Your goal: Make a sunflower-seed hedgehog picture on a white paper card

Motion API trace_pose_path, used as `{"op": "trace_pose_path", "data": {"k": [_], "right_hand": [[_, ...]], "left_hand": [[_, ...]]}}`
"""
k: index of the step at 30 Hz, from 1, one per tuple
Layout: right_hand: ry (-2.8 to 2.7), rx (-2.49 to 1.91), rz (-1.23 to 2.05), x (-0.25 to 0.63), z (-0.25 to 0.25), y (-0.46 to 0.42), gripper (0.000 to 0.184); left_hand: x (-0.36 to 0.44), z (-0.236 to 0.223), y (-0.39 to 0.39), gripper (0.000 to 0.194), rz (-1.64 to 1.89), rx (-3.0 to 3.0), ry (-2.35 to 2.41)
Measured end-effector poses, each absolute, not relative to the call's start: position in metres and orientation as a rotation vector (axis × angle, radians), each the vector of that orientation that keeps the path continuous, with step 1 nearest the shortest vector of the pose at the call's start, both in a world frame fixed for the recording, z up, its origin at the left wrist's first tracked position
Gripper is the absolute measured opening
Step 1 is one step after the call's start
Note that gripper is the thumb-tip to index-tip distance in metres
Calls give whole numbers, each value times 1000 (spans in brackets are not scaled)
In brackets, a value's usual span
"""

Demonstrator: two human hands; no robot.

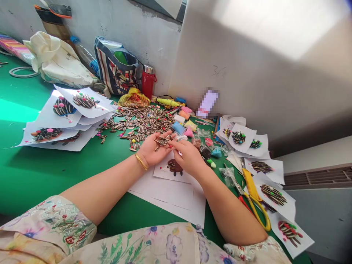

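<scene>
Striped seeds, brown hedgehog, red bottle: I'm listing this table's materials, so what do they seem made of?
Striped seeds: likely sunflower husks, dry-looking, pale-lined. Brown hedgehog: likely modelling clay, matte, evenly coloured. Red bottle: smooth, glossy; perhaps painted metal or plastic. Its shiny silvery cap looks metallic.

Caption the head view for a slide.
Left hand cupping striped seeds, right hand close beside, over a brown hedgehog on white paper.

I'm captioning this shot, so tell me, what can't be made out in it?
All in the head view:
Seeds in the left hand: count, hidden by overlap.
Right hand: whether it pinches a seed, too small to tell.
Card: upper part, behind the hands.
Purple item: details, blurred by pixelation.
Colourful pack: cut off by left edge.
</scene>
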State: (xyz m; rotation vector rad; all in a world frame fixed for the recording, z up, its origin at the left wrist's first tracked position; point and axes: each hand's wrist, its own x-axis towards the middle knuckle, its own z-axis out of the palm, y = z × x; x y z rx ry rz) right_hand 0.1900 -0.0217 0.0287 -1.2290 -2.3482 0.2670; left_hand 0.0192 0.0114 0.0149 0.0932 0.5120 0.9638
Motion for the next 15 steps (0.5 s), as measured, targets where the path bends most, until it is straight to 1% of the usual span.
{"op": "trace_pose_path", "data": {"k": [5,7,12,15], "right_hand": [[-2375,-1073,243,170,29,-24,29],[-2397,-1090,223,161,27,-23,27],[-2375,-1172,239,153,22,-20,13],[-2318,-1246,238,158,20,-15,13]], "left_hand": [[20,17,11,46,915,103,533],[21,17,10,45,905,106,541],[21,16,11,46,889,113,537],[21,18,10,47,901,109,522]]}}
